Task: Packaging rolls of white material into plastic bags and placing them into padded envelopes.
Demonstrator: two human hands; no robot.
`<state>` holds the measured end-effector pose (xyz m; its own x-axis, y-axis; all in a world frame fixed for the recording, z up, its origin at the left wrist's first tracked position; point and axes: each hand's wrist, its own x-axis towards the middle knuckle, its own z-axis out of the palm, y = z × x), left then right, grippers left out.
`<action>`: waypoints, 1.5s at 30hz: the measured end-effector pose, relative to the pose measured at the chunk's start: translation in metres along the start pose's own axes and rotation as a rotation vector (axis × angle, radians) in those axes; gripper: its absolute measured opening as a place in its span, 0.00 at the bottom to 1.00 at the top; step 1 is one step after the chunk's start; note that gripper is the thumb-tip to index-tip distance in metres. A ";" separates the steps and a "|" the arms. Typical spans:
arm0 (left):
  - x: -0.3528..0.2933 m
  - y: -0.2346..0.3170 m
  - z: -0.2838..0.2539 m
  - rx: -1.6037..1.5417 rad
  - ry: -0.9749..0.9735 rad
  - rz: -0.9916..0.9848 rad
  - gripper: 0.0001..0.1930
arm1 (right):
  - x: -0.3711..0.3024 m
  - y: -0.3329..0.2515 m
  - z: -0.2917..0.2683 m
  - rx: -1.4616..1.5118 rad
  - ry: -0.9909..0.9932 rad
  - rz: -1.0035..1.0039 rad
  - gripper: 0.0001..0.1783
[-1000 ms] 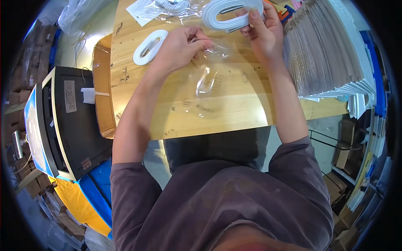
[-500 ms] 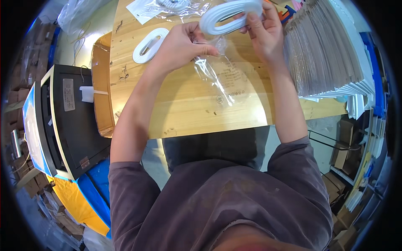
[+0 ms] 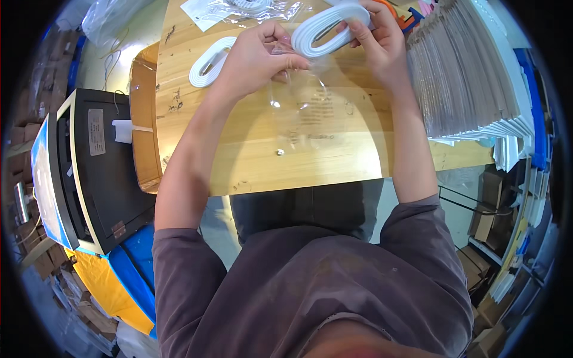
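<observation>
My right hand (image 3: 385, 51) grips an oval coil of flat white cable (image 3: 305, 42) by its right end, thumb on top. My left hand (image 3: 253, 62) pinches the mouth of a clear plastic bag (image 3: 322, 113) with printing on it. The bag hangs toward me over the wooden table (image 3: 250, 167), and the coil's left end is at its mouth, close to my left fingers. Whether the coil's tip is inside the bag is hard to tell. Left of my left hand, a second white coil (image 3: 202, 68) lies on the table.
At the far edge lie another white coil (image 3: 253, 6) in clear plastic and a white sheet (image 3: 202, 17). A tall row of grey-white padded sleeves (image 3: 462, 77) fills the right side, near an orange-and-blue tool (image 3: 410, 21). Left stand an open cardboard box (image 3: 143, 107) and a black cabinet (image 3: 113, 179).
The coil in my right hand has come down and nearer, to the bag's mouth by my left hand. The bag has spread wider below my left fingers.
</observation>
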<state>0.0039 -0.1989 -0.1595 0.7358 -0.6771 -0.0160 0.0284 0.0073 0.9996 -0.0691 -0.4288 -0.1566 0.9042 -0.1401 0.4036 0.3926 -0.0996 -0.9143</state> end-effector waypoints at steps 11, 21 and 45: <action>-0.001 0.001 0.008 0.049 0.042 -0.024 0.13 | 0.001 0.019 0.010 -0.035 -0.013 -0.008 0.13; -0.003 0.000 0.002 -0.057 -0.191 -0.163 0.24 | 0.002 0.014 0.014 0.103 -0.022 0.131 0.12; 0.008 -0.014 -0.003 -0.256 0.030 -0.005 0.21 | -0.018 -0.002 0.010 -0.159 -0.423 0.270 0.11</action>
<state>0.0114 -0.2026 -0.1738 0.7552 -0.6551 -0.0252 0.1995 0.1930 0.9607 -0.0849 -0.4164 -0.1620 0.9714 0.2253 0.0746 0.1352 -0.2674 -0.9540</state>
